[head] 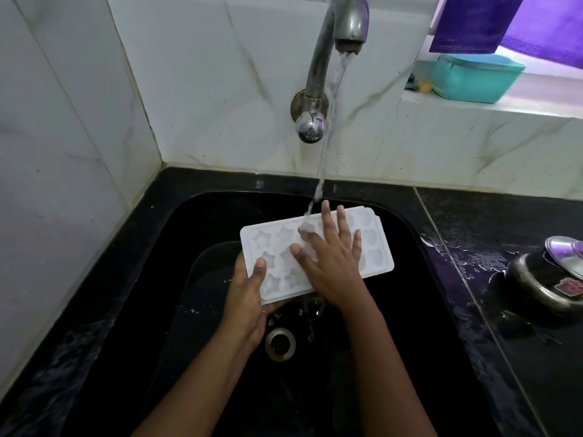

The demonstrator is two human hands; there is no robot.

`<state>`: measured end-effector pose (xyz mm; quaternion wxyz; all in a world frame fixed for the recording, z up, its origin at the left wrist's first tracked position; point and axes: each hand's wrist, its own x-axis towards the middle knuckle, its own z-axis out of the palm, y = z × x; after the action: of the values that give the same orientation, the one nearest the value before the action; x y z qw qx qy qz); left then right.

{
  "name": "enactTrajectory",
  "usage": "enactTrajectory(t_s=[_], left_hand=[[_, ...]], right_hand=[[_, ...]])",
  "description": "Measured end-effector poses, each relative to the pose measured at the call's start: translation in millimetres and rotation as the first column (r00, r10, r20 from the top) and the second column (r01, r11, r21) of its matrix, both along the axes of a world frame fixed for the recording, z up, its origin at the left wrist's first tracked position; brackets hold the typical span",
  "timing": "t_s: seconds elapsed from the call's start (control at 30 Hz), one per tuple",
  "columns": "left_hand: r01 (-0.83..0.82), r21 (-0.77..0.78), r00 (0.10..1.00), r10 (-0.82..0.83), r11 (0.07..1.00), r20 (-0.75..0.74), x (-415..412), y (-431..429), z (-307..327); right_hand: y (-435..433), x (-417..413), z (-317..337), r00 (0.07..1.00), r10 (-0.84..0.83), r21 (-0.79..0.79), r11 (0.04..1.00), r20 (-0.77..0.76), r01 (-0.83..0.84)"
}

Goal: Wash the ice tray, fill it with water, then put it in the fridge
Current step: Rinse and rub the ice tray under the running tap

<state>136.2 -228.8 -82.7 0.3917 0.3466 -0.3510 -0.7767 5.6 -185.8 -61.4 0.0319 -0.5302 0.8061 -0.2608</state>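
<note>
White marble wall tiles [205, 74], black stone counter [504, 216], purple-lit window ledge [457, 110]

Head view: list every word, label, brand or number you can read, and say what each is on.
Nothing here can be read.
Sticker on the pot: its print is too blurred to read.
Purple sheet: a faint line of small print near its lower edge is too small to read.
Tray, tap, teal box: no text shows.
</note>
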Motion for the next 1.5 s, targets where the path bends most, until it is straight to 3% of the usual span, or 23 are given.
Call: enactTrajectory(t_s=[0.17, 0.27, 0.57, 0.77, 0.93, 1.07, 1.2, 1.4, 1.5], left_hand=[[0.005, 0.030, 0.999, -0.004, 1.000, -0.036, -3, 5, 1], [-0.023, 0.065, 0.998, 0.027, 0.998, -0.055, -2, 2, 2], [-0.031, 0.108, 0.989, 0.046, 0.994, -0.143, -2, -1, 3], [-0.033, 0.053, 0.993, 0.038, 0.998, -0.109, -3, 0, 2], [-0.084, 0.041, 0.992, 0.088, 0.996, -0.096, -1, -4, 1], [-0.076, 0.032, 0.993, 0.078, 0.997, -0.092, -3, -2, 1], [-0.082, 0.049, 0.989, 0.087, 0.995, -0.116, -3, -5, 3], [-0.064, 0.047, 0.991, 0.069, 0.997, -0.112, -3, -2, 3], [-0.088, 0.067, 0.989, 0.095, 0.994, -0.116, -2, -4, 2]], right_hand=[[8, -6, 4, 0.991, -0.131, -0.276, 0.952, 0.026, 0.133], [6, -4, -1, 0.987, -0.161, -0.331, 0.933, -0.030, 0.142], [0, 10, -7, 0.992, -0.059, -0.058, 0.997, -0.110, 0.052], [1, 12, -8, 0.973, -0.179, -0.131, 0.978, -0.143, 0.160], [0, 9, -5, 0.994, -0.032, -0.018, 0.999, -0.107, 0.030], [2, 9, -5, 0.980, -0.137, -0.080, 0.989, -0.145, 0.126], [-1, 16, -4, 0.991, -0.027, 0.030, 0.999, -0.130, 0.031], [-2, 18, -6, 0.980, -0.138, -0.073, 0.989, -0.140, 0.128], [-2, 18, -6, 0.993, -0.037, -0.029, 0.999, -0.112, 0.034]])
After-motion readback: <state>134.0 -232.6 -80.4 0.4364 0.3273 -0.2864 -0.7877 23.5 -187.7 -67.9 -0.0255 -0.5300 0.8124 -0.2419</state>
